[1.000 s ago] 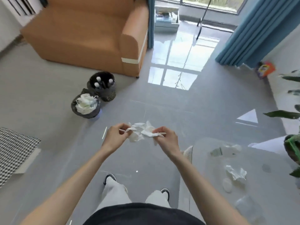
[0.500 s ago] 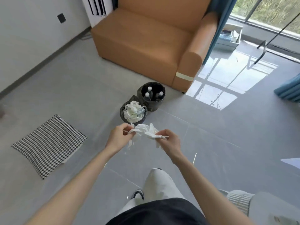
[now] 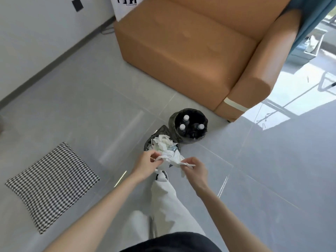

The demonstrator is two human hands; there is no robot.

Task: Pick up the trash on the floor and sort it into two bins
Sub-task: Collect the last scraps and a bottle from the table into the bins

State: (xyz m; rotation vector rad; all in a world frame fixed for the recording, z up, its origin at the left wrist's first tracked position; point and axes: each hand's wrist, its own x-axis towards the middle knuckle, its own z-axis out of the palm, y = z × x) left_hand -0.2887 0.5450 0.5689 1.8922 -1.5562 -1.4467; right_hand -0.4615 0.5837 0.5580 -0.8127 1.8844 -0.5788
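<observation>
Two hands: left hand (image 3: 147,165) and right hand (image 3: 195,169) each pinch one end of the tissue (image 3: 172,160), same grip as 0.5 s ago.
Tissue: now over the near bin (image 3: 151,140), no longer short of it.
Near bin: full of white paper.
Far bin (image 3: 188,125): three capped bottles, touching the near bin.
View: closer; sofa (image 3: 200,48) bigger, cushion (image 3: 52,186) left on floor.

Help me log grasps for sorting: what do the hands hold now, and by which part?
Both hold one crumpled white tissue: the left hand pinches its left edge, the right hand its right edge.
</observation>
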